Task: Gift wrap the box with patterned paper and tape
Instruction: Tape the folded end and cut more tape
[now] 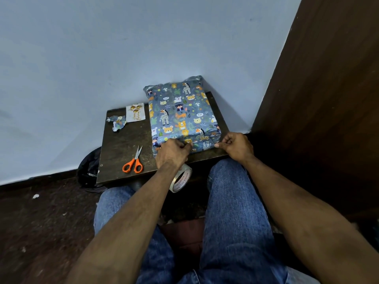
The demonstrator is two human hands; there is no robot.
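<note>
Pale blue wall (102, 58) and a dark wooden panel (328, 99) enclose a corner where a small dark bench (123, 144) stands. On its right half lies the box (182, 111), fully covered in blue animal-print paper, its far end touching the wall. Left hand (172, 153) has fingers curled, pinching at the paper on the box's near side. Right hand (235, 145) pinches the paper at the near right corner. Tape roll (181, 178) sits under the left wrist at the bench's near edge. Orange-handled scissors (134, 161) lie closed left of the box. Paper scraps (118, 122) and a small card (135, 113) lie at the far left.
</note>
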